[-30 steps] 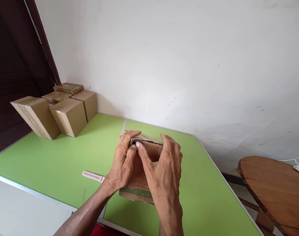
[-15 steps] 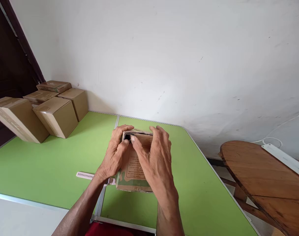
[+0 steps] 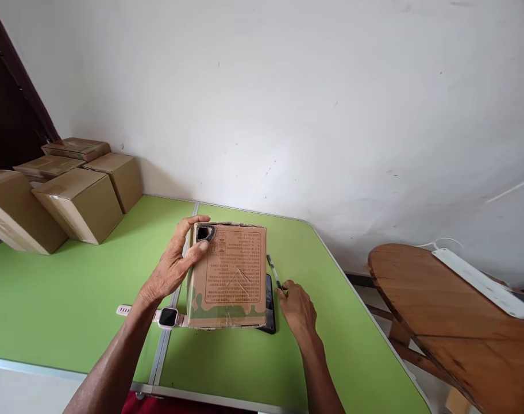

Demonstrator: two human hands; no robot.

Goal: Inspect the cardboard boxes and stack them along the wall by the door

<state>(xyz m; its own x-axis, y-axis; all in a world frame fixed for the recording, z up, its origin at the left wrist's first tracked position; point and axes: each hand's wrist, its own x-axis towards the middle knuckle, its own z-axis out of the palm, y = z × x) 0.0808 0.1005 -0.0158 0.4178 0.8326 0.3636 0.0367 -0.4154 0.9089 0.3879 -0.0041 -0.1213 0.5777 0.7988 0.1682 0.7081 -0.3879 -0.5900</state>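
A printed cardboard box (image 3: 230, 276) stands on the green table (image 3: 81, 293), with a torn hole at its upper left corner. My left hand (image 3: 173, 264) grips that corner, fingers over the top edge and thumb on the front by the hole. My right hand (image 3: 299, 307) rests on the table to the right of the box, its fingers closed on the lower end of a thin dark pen (image 3: 273, 271). A black phone (image 3: 269, 310) lies partly under the box. A pink smartwatch (image 3: 161, 316) lies just left of the box, by my left wrist.
Several brown cardboard boxes (image 3: 79, 204) are stacked at the table's back left, against the white wall. A round wooden table (image 3: 455, 322) stands to the right, with a white power strip (image 3: 481, 282) on it. A dark door is at the far left.
My right hand has left the box's top corner and dropped to the table on the right, at the pen. The box front, phone and watch face have come into view. The camera shifted right.
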